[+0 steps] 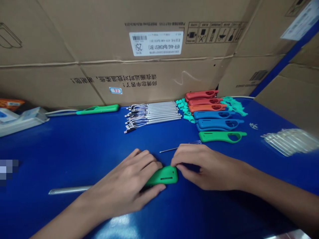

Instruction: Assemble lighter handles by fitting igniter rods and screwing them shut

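Observation:
My left hand point(127, 184) lies over a green lighter point(163, 175) with a long metal tube point(67, 190), fingers wrapped around its handle and pressing it on the blue table point(87, 146). Pinched fingertips of my right hand point(204, 166) touch the end of that green handle. Just behind my right hand lies a small screwdriver point(174, 149).
Behind are rows of red, blue and green handle shells point(216, 122), teal small parts point(185, 109), a bundle of metal tubes with wires point(152, 114), a finished green lighter point(97, 109), clear plastic pieces point(289, 141) at right, and cardboard boxes point(149, 49) along the back.

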`<state>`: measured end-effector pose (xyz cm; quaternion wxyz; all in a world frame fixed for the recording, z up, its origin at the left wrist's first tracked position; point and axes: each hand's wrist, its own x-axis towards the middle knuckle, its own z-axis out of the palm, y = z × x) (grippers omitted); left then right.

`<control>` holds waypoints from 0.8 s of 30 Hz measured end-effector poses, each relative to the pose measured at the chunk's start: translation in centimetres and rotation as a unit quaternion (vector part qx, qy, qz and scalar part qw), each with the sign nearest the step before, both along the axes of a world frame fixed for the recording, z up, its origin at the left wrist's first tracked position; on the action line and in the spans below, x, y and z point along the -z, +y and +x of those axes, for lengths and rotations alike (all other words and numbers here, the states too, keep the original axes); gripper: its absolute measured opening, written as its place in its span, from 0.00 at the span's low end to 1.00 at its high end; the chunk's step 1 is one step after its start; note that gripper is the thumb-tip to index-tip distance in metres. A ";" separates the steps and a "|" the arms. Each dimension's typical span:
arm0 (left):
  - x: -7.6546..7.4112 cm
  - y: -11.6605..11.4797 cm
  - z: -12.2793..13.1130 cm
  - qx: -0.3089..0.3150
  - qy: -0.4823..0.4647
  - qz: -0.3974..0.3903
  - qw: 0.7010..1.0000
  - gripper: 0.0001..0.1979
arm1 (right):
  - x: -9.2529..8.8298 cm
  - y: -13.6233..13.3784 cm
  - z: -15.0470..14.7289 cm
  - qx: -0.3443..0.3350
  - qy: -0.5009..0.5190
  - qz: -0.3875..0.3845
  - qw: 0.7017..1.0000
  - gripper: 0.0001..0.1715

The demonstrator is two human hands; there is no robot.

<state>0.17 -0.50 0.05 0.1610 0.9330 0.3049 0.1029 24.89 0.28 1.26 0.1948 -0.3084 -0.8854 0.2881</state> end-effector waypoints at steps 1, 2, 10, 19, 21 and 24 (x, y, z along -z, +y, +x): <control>0.0 0.0 0.0 -0.001 0.001 -0.004 1.000 0.09 | 0.0 0.0 0.0 -0.003 0.005 0.002 1.000 0.13; 0.0 0.0 0.0 0.003 -0.004 -0.003 1.000 0.09 | 0.0 -0.1 0.0 -0.007 0.011 0.002 1.000 0.13; -0.1 0.0 0.0 0.006 -0.008 0.014 1.000 0.08 | -0.1 -0.4 -0.1 -0.018 0.033 0.022 0.999 0.14; -0.1 0.2 0.1 0.002 -0.004 0.015 1.000 0.08 | 0.3 -0.6 -0.1 0.000 0.023 0.034 0.999 0.11; -0.1 0.2 0.1 0.002 -0.004 0.014 1.000 0.08 | 0.4 -0.5 -0.1 0.001 0.011 0.035 0.999 0.10; -0.2 0.2 0.1 0.002 -0.004 0.019 1.000 0.08 | 0.5 -0.5 -0.2 -0.008 -0.002 0.046 0.999 0.10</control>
